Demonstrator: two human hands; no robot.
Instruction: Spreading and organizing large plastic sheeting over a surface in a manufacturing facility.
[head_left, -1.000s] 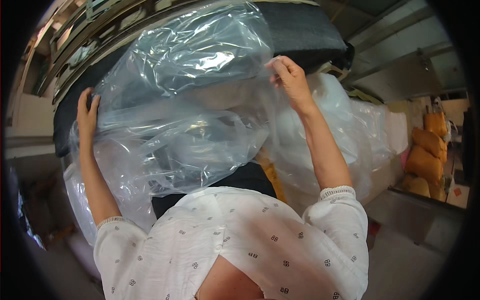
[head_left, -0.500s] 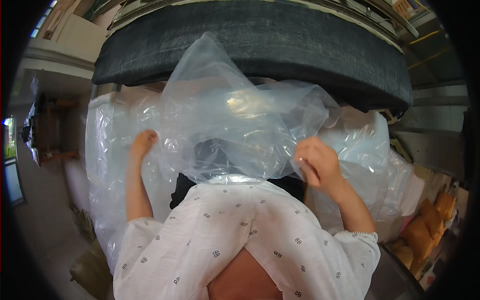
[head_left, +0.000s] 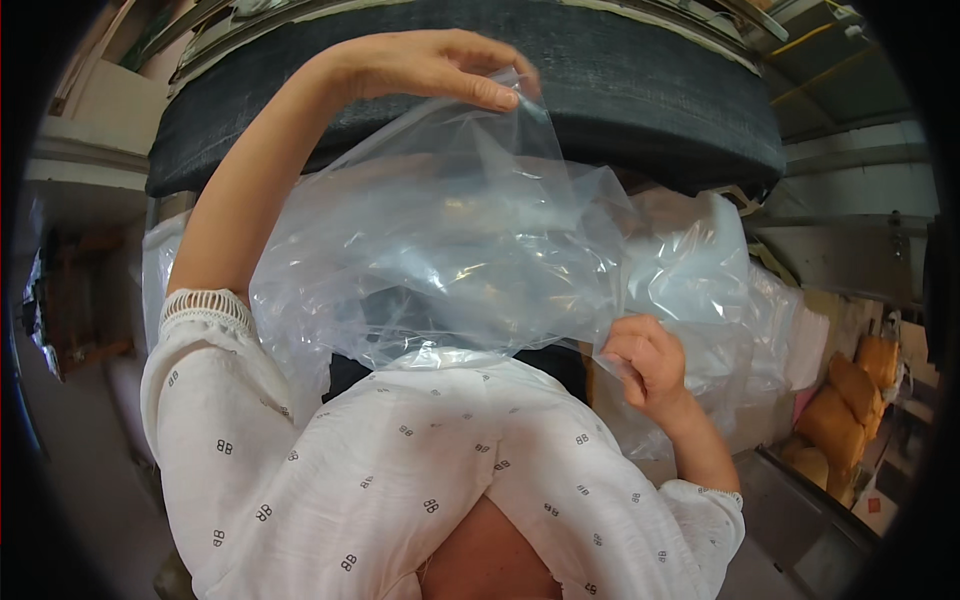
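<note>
The left hand is up high, near the top of the picture. Its fingers are pinched together on the top edge of a big clear plastic bag. The arm goes up from a white sleeve with small dark marks on it.

The right hand is down low, on the right side. Its fingers are curled shut on the lower edge of the same bag. So the bag hangs stretched between the two hands, from high up on the left to low down on the right. It is crinkly and you can see through it. It is in front of the person's chest.

Behind the bag is a wide dark belt that bends across the top. More clear plastic sits in a heap just behind the right hand. Some orange-brown sacks are piled far off to the right
</note>
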